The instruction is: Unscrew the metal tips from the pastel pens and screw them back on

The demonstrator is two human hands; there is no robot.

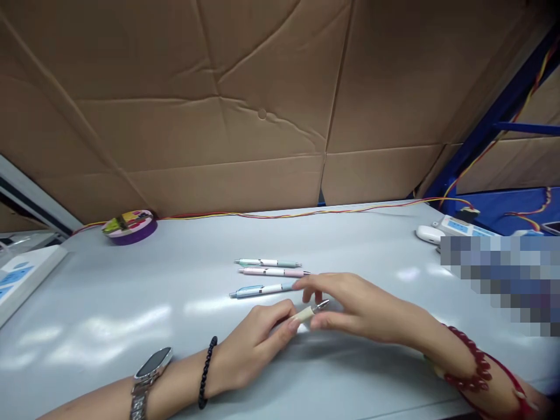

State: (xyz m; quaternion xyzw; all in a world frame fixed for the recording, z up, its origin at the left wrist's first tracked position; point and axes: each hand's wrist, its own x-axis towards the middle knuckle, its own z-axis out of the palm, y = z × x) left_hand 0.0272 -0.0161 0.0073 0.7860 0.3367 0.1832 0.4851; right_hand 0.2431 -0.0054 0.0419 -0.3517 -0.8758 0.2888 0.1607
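My left hand (256,341) and my right hand (350,306) meet low on the grey table (153,315), both pinched on one cream pen (311,311) with a metal tip. The left fingers hold its barrel end; the right thumb and forefinger close near the tip. Just beyond lie three more pens in a row: a green pen (268,263), a pink pen (273,272) and a blue pen (260,290). The right fingertips reach close to the blue pen's end. A watch and a black bead band sit on the left wrist, red beads on the right.
A purple round tin (130,226) stands at the back left. A white box (21,280) lies at the left edge. White devices (455,228) and a red-yellow cable (280,216) run along the back right. Cardboard sheets (262,99) wall the rear.
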